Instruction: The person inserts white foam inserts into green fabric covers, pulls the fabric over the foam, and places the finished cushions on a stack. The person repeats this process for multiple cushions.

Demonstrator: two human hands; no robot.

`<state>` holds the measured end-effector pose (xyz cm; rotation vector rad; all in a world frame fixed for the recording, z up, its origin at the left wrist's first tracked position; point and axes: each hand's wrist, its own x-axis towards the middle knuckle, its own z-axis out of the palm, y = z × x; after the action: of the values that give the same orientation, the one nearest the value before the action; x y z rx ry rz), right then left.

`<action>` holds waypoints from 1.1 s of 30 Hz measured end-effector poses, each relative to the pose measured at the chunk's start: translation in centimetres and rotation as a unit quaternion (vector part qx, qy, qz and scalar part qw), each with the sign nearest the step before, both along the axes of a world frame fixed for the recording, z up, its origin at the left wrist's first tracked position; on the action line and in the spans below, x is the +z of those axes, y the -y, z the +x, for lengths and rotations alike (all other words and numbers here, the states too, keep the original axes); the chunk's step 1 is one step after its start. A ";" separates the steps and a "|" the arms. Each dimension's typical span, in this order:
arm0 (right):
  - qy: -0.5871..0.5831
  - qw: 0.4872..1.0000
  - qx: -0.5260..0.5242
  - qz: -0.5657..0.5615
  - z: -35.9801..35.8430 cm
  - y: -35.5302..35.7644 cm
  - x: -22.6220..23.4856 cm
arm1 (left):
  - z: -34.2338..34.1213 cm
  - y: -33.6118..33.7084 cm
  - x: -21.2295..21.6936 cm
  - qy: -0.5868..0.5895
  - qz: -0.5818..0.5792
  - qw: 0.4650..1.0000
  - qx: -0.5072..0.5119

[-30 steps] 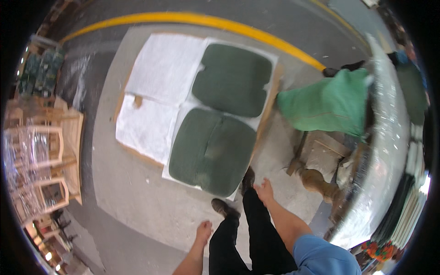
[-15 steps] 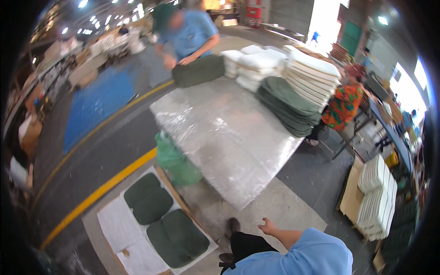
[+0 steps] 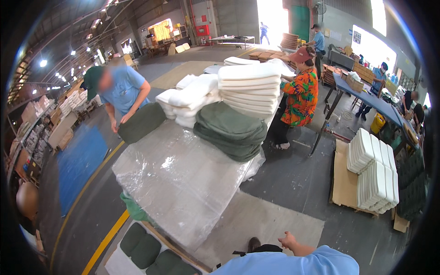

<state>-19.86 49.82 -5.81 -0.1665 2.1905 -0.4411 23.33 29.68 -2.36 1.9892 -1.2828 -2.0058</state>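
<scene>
While the right hand (image 3: 289,240) hangs empty with fingers loosely spread, left hand out of view, nearest work is the plastic-wrapped table (image 3: 183,183); dark green cushion stack (image 3: 231,128) sits at its far end. Approach square, grip with both hands.

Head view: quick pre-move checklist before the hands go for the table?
1. Right hand free: ok, open and holding nothing.
2. Left hand in view: not ok, not visible.
3. Bare space on the table: ok, the plastic-covered near end has nothing on it.
4. Green cushions stacked steady: ok, lying flat beside the white pads.
5. Far end free: not ok, a person in blue handles a green cushion there.
6. Floor cushions underfoot: cannot tell how close.
</scene>
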 end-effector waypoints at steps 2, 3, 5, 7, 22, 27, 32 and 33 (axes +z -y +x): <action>-0.028 0.999 -0.026 -0.015 -4.6 0.0 0.5 | -5.8 1.5 0.3 -0.024 -0.017 0.998 -0.061; -0.046 0.997 -0.051 -0.020 -7.6 -0.4 0.8 | -8.8 2.3 0.5 -0.044 -0.037 0.993 -0.098; -0.062 0.992 -0.108 -0.038 -12.6 0.3 1.6 | -13.3 4.2 1.0 -0.080 -0.087 0.980 -0.162; -0.060 0.981 -0.174 -0.055 -16.5 1.0 2.4 | -16.4 6.1 1.7 -0.090 -0.172 0.963 -0.186; 0.021 0.949 -0.270 -0.160 -27.5 18.1 2.7 | -28.6 30.4 7.0 -0.109 -0.114 0.987 0.020; 0.041 0.894 -0.306 -0.323 -37.6 27.9 6.4 | -39.0 41.8 14.9 -0.209 -0.258 0.943 -0.012; 0.037 0.828 -0.252 -0.500 -51.2 39.9 16.3 | -51.0 52.3 25.8 -0.243 -0.334 0.909 -0.067; 0.028 0.820 -0.231 -0.523 -53.6 42.3 18.7 | -53.1 54.1 27.5 -0.239 -0.343 0.906 -0.069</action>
<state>-73.43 7.54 12.87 -0.1974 1.6736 -1.8727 -29.74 -24.46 25.11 1.0412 -1.6938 -1.5950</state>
